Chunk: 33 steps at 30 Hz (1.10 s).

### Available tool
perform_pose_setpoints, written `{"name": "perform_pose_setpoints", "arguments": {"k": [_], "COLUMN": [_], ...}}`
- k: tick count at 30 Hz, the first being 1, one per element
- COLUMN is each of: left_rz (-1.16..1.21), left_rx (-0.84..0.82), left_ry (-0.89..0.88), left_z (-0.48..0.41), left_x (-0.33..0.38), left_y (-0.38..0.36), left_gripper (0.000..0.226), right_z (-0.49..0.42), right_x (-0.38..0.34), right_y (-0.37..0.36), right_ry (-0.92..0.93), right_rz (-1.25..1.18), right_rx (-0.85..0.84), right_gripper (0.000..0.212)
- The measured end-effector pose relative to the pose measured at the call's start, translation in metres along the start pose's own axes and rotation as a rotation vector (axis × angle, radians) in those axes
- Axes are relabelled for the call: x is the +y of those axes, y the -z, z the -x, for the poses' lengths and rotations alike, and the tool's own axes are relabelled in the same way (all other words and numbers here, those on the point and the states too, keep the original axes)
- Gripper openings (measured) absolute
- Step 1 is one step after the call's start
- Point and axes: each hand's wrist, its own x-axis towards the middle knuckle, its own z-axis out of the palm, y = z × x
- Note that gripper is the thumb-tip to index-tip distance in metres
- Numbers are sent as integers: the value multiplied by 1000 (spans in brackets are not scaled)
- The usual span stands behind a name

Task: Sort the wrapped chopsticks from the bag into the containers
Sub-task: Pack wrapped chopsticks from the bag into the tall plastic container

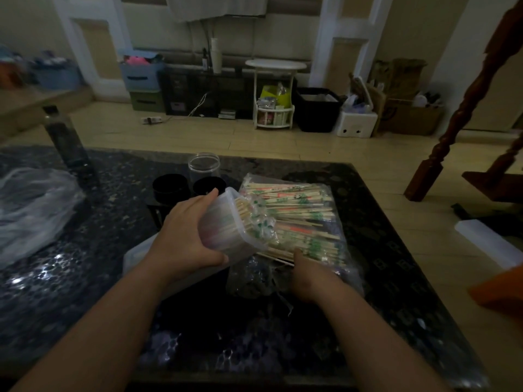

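Observation:
A clear plastic bag (308, 210) full of wrapped chopsticks lies on the dark speckled table (382, 267). My left hand (186, 236) grips a translucent rectangular container (223, 233), tilted with its mouth toward the bag and packed with wrapped chopsticks. My right hand (308, 275) rests at the bag's near edge, thumb up against a bundle of chopsticks; its fingers are hidden under the plastic. A clear round jar (204, 168) stands upright behind the container.
Two black round lids or cups (169, 188) sit left of the jar. A crumpled clear plastic sheet (31, 210) lies at the table's left, a dark bottle (66, 140) behind it. A white lid (486, 241) and wooden stair post (464, 114) are at right.

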Motion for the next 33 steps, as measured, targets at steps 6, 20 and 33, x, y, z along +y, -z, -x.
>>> {"name": "perform_pose_setpoints", "arguments": {"k": [6, 20, 33], "left_rz": [-16, -13, -7], "left_rx": [4, 14, 4], "left_ry": [-6, -15, -11], "left_z": [0, -2, 0], "left_x": [-1, -2, 0], "left_y": [-1, -3, -3], "left_gripper": [129, 128, 128], "right_z": [-8, -16, -7], "right_x": [7, 19, 11], "right_y": [-7, -24, -18], "right_ry": [32, 32, 42], "right_rz": [186, 119, 64], "right_rx": [287, 386, 359], "right_gripper": [34, 43, 33]}}
